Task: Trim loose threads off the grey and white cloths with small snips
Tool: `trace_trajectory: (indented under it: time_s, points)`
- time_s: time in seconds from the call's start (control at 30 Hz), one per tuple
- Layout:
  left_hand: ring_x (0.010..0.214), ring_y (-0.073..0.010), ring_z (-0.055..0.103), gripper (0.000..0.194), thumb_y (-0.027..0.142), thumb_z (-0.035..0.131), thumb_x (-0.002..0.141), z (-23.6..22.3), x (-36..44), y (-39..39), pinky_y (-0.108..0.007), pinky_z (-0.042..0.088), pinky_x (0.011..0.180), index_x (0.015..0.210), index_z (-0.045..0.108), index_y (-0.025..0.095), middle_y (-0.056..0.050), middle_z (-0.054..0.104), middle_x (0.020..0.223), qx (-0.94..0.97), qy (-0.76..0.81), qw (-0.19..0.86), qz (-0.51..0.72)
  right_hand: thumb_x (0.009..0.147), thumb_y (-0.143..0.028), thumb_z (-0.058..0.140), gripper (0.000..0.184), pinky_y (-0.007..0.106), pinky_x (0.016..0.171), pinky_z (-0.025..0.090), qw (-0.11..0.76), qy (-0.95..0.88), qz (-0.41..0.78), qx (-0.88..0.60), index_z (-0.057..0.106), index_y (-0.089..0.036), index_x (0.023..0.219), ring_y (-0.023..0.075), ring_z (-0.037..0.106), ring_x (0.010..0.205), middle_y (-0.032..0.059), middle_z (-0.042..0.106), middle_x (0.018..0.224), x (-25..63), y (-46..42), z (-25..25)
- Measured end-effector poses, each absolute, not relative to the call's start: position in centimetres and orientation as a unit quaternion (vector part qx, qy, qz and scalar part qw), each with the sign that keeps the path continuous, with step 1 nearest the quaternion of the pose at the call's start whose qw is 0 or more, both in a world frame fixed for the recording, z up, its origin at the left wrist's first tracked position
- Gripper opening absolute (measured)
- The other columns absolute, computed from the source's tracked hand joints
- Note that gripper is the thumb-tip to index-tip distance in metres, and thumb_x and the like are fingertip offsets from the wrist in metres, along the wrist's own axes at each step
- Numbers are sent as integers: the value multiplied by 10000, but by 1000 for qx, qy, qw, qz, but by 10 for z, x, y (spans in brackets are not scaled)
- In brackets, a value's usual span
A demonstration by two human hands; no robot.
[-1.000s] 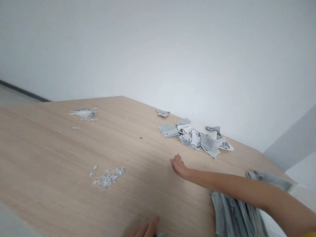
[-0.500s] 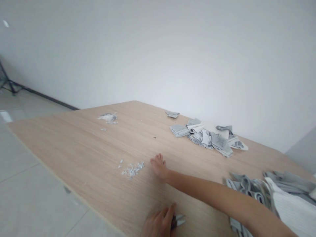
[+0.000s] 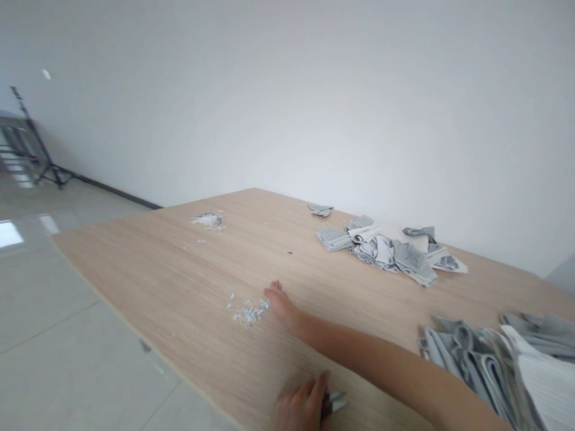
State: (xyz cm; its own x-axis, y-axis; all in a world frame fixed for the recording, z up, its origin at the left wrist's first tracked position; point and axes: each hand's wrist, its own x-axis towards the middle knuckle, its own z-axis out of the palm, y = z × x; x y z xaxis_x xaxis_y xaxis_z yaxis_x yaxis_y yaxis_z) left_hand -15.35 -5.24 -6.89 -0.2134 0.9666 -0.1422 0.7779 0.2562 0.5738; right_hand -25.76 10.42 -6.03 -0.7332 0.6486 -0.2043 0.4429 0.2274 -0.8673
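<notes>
My right hand [image 3: 280,303] reaches far across the wooden table [image 3: 157,269], palm down, its fingertips touching a small heap of grey-white scraps [image 3: 250,311]. My left hand [image 3: 302,407] rests at the near table edge, fingers curled around a small metal tool whose silver tips [image 3: 336,401] stick out to the right. By my right forearm lies a pile of grey and white cloth pieces [image 3: 489,365].
A second pile of folded grey cloth pieces [image 3: 390,248] lies toward the far edge by the white wall. Another scrap heap [image 3: 209,220] sits at the far left of the table. A dark stand [image 3: 38,152] is on the tiled floor at the left.
My right hand has slid left across the table until it meets the near scrap heap. My left hand has come further into view at the edge. The view has swung left.
</notes>
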Motion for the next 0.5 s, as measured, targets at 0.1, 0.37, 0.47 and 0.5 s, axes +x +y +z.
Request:
trace_trajectory:
  time_s: [0.1,0.37,0.47,0.5]
  points:
    - [1092,-268,658,647,96,495,785,-67,-153,-52,-354,500,954,1414,522,245,-76,695,1238,574,758,244,190,971,-317,339,621,373,1230,106,126,-761,541,-334,252,-103,1548,154,134,1508,99,163,1631,-249,102,-57]
    - [1097,-253,649,618,85,492,780,-57,-148,-59,-363,481,961,1377,551,233,-67,693,1236,563,769,211,216,963,-277,213,610,326,1226,179,228,-721,530,-384,257,-88,1542,121,223,1489,70,237,1620,-229,105,-58]
    - [1070,-249,654,551,112,485,805,-53,-145,-63,-362,477,937,1333,582,233,-56,710,1191,554,772,202,239,973,-276,179,619,377,1240,142,221,-715,513,-421,189,-79,1560,173,169,1508,89,229,1623,-217,114,-64]
    - [1063,-246,656,536,119,481,810,-53,-144,-63,-359,475,929,1321,589,237,-52,714,1177,550,773,198,246,975,-283,191,621,386,1245,115,216,-715,506,-431,177,-86,1564,190,139,1515,88,225,1624,-211,116,-66]
